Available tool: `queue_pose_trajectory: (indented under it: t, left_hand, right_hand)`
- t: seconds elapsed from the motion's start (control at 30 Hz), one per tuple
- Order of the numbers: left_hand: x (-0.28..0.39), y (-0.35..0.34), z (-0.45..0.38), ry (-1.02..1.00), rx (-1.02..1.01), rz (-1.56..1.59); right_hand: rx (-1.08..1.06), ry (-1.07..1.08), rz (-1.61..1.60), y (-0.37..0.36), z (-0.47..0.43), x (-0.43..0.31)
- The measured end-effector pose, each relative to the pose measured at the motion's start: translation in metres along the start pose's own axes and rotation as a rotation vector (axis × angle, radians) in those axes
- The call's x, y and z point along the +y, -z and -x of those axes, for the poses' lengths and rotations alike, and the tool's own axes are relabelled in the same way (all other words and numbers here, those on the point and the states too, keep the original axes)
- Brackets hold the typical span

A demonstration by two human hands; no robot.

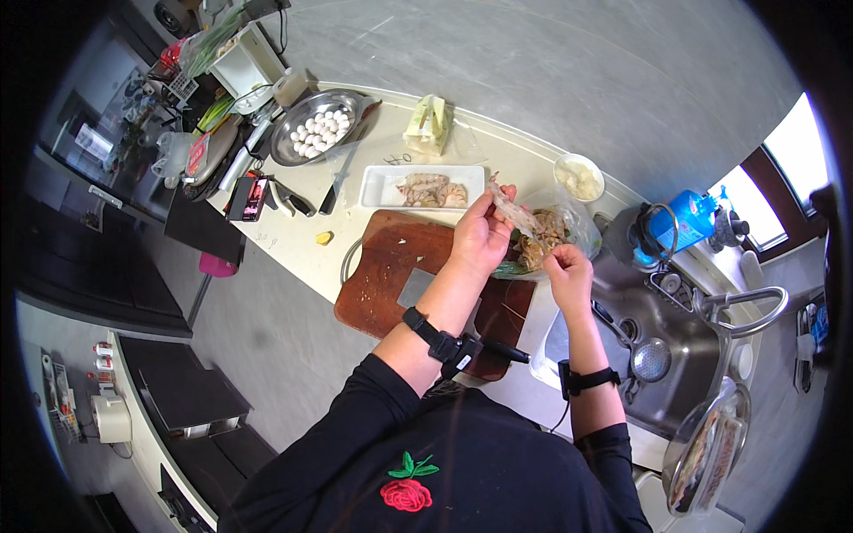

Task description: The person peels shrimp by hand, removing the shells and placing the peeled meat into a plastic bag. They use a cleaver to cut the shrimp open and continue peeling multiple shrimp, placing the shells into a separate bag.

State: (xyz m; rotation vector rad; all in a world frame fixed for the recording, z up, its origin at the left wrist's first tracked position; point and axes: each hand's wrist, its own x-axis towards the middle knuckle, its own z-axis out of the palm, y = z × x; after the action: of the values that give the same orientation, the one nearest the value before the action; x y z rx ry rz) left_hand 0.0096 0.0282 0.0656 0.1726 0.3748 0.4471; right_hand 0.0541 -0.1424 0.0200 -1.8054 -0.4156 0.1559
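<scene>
My left hand (pixel 485 233) holds a raw, greyish shrimp (pixel 512 210) over the far right edge of the wooden cutting board (pixel 380 280). Close by on the right, my right hand (pixel 570 270) has thumb and forefinger pinched together near the shrimp's lower end; whether something thin is between them cannot be told. Beneath both hands lies a plastic bag (pixel 576 220) with brownish scraps (pixel 533 250) in it. More shrimp (pixel 433 191) lie in a white tray (pixel 373 190) behind the board. A cleaver, partly hidden by my left forearm, rests on the board with its black handle (pixel 505 351) towards me.
At right is a steel sink (pixel 686 393) with a skimmer (pixel 650 360) and a faucet (pixel 746 310). A bowl of white food (pixel 578 177) stands beyond the bag. Leftward are a steel bowl (pixel 283 150) of eggs, a knife (pixel 328 200), scissors (pixel 296 203) and a phone (pixel 255 198).
</scene>
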Motion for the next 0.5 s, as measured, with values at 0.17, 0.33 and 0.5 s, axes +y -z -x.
queue_pose_trajectory:
  t: [0.17, 0.33, 0.5]
  left_hand:
    - [0.0024, 0.0095, -0.0073, -0.004, -0.032, 0.014]
    - [0.0033, 0.0101, -0.0064, -0.012, -0.040, 0.009]
    - [0.0026, 0.0060, -0.0028, -0.035, -0.019, 0.021]
  right_hand:
    - [0.025, -0.085, -0.019, 0.0014, -0.0032, 0.0032]
    - [0.063, -0.105, 0.041, 0.0029, -0.0067, -0.0005]
    - [0.078, -0.141, 0.068, 0.0044, -0.0093, 0.0064]
